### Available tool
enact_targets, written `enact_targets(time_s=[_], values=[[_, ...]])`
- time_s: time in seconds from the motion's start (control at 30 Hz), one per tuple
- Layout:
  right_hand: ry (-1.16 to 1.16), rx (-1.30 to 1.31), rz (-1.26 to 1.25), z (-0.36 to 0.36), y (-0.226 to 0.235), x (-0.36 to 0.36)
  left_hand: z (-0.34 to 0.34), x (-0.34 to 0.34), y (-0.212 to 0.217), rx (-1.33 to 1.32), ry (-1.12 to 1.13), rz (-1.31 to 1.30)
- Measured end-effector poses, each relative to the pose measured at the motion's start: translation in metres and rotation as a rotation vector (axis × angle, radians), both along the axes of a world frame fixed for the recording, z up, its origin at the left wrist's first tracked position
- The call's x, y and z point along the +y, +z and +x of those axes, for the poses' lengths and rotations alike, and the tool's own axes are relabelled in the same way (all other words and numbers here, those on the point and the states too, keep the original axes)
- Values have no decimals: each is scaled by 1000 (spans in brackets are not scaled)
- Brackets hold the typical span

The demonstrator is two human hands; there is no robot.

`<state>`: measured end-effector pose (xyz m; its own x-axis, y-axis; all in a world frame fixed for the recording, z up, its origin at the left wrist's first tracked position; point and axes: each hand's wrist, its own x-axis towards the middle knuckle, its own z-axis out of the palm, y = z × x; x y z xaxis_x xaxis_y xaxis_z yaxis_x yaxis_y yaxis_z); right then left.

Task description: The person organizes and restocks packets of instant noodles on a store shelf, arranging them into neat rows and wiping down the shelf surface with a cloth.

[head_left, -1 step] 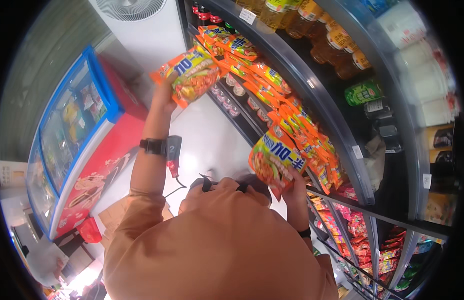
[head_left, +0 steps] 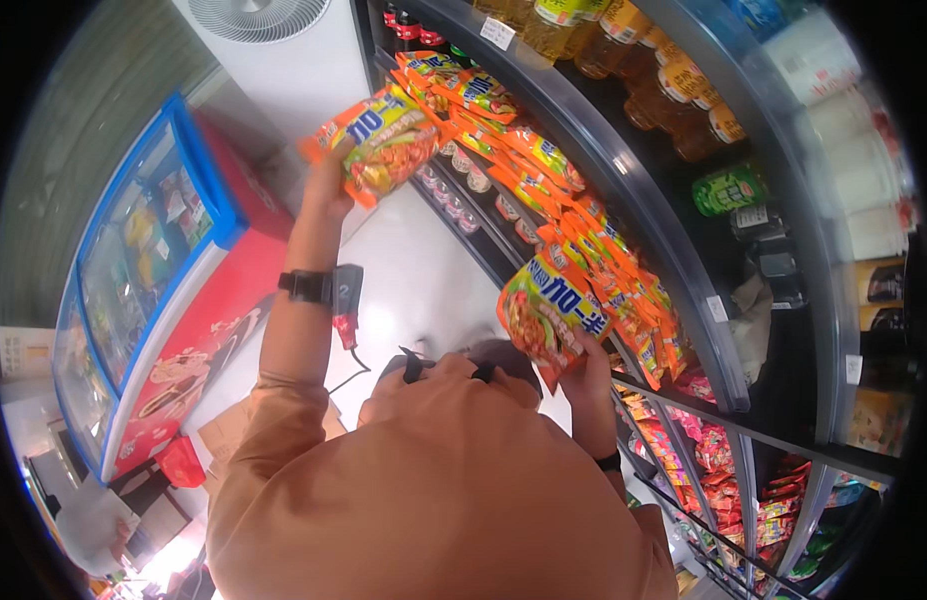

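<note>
My left hand [head_left: 328, 183] is raised at the far end of the shelf, its fingers closed on one end of an orange and yellow instant noodle packet [head_left: 391, 148]. Lower and to the right, my right hand [head_left: 587, 378] grips a second instant noodle packet [head_left: 553, 312] of the same kind by its near edge. Both packets have their printed fronts turned up. Right beside them runs a long row of matching noodle packets [head_left: 593, 245] on the shelf, standing and leaning close together. Some fingers are hidden behind the packets.
Above the row, a shelf holds amber drink bottles [head_left: 683, 80] and a green bottle [head_left: 728, 190]. Small cups [head_left: 448, 195] sit on a lower shelf. A glass-topped freezer [head_left: 173, 370] stands at left, a white fan unit [head_left: 273, 60] at the back, a cardboard box [head_left: 228, 425] on the floor.
</note>
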<state>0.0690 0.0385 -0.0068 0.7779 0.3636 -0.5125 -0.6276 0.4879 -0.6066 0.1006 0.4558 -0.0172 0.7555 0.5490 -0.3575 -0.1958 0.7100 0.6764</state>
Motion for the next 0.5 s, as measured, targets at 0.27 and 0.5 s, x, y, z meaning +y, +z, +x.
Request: enact_targets(time_s=[0.27, 0.5], values=[[14, 63, 111, 77, -7, 70, 113, 58, -5, 32, 15, 55], [3, -9, 20, 128, 7, 124, 196, 69, -31, 170, -147, -55]])
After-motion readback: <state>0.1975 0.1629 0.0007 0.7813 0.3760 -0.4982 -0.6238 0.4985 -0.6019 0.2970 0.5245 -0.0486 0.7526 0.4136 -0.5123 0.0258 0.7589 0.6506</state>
